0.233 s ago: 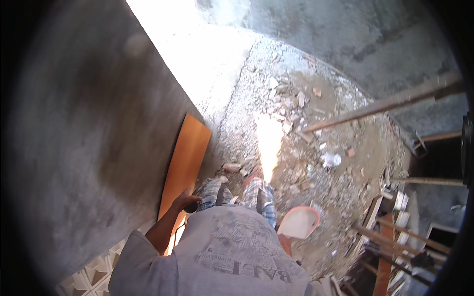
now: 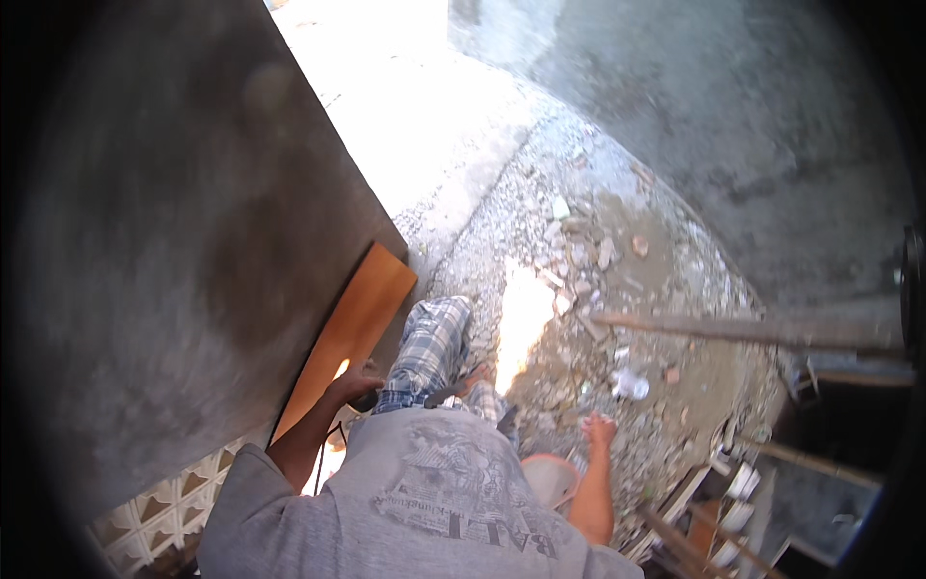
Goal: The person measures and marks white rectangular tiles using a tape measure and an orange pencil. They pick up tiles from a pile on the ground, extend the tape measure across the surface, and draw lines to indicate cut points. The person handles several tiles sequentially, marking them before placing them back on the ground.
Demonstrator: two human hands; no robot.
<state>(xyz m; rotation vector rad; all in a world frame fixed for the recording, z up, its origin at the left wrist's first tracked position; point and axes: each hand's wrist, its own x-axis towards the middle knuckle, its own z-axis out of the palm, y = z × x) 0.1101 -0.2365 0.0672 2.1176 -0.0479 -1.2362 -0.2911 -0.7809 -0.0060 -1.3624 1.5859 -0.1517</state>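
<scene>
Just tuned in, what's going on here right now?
A person in a grey shirt and plaid trousers is walking over rubble beside a dark wall. The left hand grips a small dark object, too blurred to identify, close to an orange board leaning along the wall. The right hand hangs open and empty above the rubble, with a pinkish bucket just below it. A wooden pole lies to the right.

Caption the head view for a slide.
Left hand grips a small dark object beside a leaning orange wooden board; right hand hangs open over grey stone rubble.

head-worn fisheye, looking steeply down, near torso, over rubble ground [image 2: 579,318]
</scene>
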